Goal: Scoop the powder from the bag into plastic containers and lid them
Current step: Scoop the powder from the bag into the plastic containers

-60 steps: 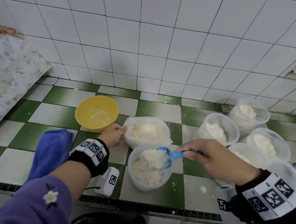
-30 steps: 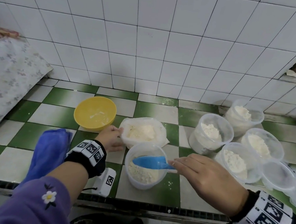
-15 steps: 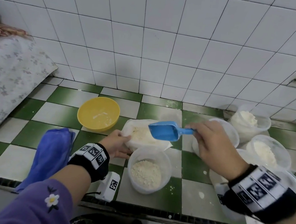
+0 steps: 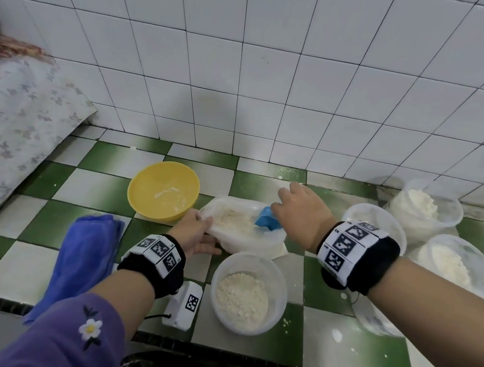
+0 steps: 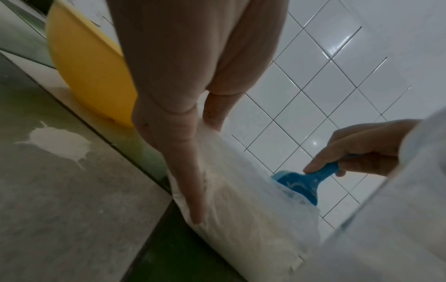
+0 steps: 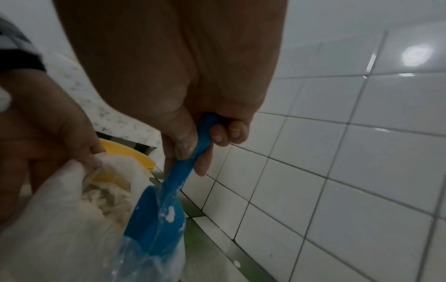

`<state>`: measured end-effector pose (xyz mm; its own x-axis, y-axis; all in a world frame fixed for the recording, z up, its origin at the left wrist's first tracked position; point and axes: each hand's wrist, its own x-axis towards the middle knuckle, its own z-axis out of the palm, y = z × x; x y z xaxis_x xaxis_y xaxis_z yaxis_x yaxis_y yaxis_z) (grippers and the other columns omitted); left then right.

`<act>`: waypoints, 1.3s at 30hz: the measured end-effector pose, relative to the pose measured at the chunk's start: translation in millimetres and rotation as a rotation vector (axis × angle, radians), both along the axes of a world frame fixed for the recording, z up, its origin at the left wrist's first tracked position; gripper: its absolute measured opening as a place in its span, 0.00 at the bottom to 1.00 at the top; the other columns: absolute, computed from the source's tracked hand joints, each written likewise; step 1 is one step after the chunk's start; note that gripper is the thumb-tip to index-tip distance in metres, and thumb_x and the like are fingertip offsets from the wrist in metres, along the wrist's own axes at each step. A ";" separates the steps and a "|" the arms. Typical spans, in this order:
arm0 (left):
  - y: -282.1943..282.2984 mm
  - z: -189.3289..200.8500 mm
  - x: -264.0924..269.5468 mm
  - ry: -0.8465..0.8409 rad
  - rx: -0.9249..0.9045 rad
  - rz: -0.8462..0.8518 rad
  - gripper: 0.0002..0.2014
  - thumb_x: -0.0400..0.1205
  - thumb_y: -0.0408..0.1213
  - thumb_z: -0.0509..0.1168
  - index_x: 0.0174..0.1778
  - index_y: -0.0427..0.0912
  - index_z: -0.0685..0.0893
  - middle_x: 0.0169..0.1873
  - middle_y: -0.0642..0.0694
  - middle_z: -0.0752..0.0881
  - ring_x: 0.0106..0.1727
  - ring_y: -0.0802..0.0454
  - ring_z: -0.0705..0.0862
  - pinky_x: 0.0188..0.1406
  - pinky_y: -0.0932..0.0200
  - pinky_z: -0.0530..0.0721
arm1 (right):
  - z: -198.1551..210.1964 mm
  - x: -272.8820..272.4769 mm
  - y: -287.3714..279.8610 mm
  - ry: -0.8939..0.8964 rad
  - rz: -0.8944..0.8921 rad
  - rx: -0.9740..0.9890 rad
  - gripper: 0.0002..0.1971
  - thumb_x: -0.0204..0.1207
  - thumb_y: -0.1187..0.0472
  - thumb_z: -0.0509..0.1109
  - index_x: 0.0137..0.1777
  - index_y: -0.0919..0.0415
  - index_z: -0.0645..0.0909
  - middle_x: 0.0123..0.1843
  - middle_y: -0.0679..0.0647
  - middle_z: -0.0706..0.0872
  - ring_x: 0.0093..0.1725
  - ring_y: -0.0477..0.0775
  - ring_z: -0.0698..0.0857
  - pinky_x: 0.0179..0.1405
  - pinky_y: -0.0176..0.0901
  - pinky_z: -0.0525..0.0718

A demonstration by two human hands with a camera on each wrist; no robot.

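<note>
The clear plastic powder bag (image 4: 230,227) lies open on the green-and-white tiled counter. My left hand (image 4: 198,229) pinches its left rim, fingers (image 5: 185,162) lying along the bag (image 5: 243,200). My right hand (image 4: 296,208) grips the handle of the blue scoop (image 4: 267,219), whose bowl is dipped into the bag's right side. In the right wrist view the scoop (image 6: 154,219) points down into the bag (image 6: 55,213), and the left hand (image 6: 50,126) holds the rim. A round plastic container (image 4: 248,294), partly filled with powder, stands just in front of the bag, without a lid.
A yellow bowl (image 4: 164,190) sits left of the bag. A blue cloth (image 4: 86,256) lies at the front left, a small white marked device (image 4: 183,305) beside the container. Several powder-filled containers (image 4: 424,208) crowd the right. The tiled wall is close behind.
My right hand tipped the scoop into the front container, lifted it empty and carried it back into the bag. The left hand stayed on the bag's rim.
</note>
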<state>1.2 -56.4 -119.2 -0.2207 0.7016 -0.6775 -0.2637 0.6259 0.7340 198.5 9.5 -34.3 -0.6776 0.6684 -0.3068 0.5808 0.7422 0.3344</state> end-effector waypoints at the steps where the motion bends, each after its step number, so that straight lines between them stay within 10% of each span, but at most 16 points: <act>1: 1.3 -0.5 -0.3 -0.005 0.002 0.000 0.07 0.88 0.35 0.57 0.59 0.40 0.67 0.61 0.34 0.79 0.55 0.32 0.85 0.51 0.29 0.85 | -0.4 1.6 2.5 0.007 -0.030 -0.018 0.16 0.79 0.64 0.60 0.65 0.58 0.77 0.58 0.57 0.75 0.58 0.60 0.72 0.57 0.47 0.71; 8: -0.2 -6.2 3.1 -0.080 -0.097 -0.160 0.29 0.81 0.37 0.70 0.74 0.45 0.64 0.65 0.34 0.80 0.56 0.33 0.87 0.46 0.38 0.90 | -4.6 11.2 10.9 0.085 -0.180 -0.153 0.18 0.81 0.61 0.58 0.70 0.55 0.75 0.60 0.57 0.78 0.58 0.58 0.75 0.57 0.45 0.75; 18: 8.9 -9.0 6.6 -0.058 -0.138 -0.135 0.24 0.82 0.31 0.66 0.74 0.31 0.70 0.61 0.28 0.83 0.61 0.34 0.84 0.63 0.40 0.83 | -17.0 18.9 6.7 0.297 -0.476 -0.390 0.20 0.76 0.69 0.58 0.63 0.57 0.82 0.59 0.56 0.85 0.55 0.56 0.84 0.55 0.44 0.83; 30: 9.1 -3.7 8.8 -0.051 -0.115 -0.227 0.20 0.89 0.41 0.57 0.72 0.32 0.71 0.59 0.28 0.85 0.51 0.37 0.87 0.42 0.47 0.88 | -71.5 33.2 -5.1 0.658 -0.778 -0.661 0.16 0.83 0.68 0.57 0.64 0.58 0.81 0.63 0.55 0.84 0.59 0.53 0.81 0.60 0.41 0.76; 39: 7.3 -1.9 8.1 -0.027 -0.129 -0.235 0.18 0.89 0.39 0.57 0.71 0.33 0.72 0.61 0.30 0.85 0.61 0.33 0.85 0.53 0.41 0.86 | -95.8 22.9 -12.5 0.802 -0.840 -0.671 0.12 0.84 0.60 0.61 0.63 0.49 0.81 0.60 0.52 0.84 0.53 0.50 0.79 0.50 0.36 0.72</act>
<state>9.3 -49.2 -121.1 -0.0422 0.6391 -0.7680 -0.1185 0.7601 0.6390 221.4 -3.0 -130.1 -0.2847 0.8455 -0.4518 0.8013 -0.0487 -0.5962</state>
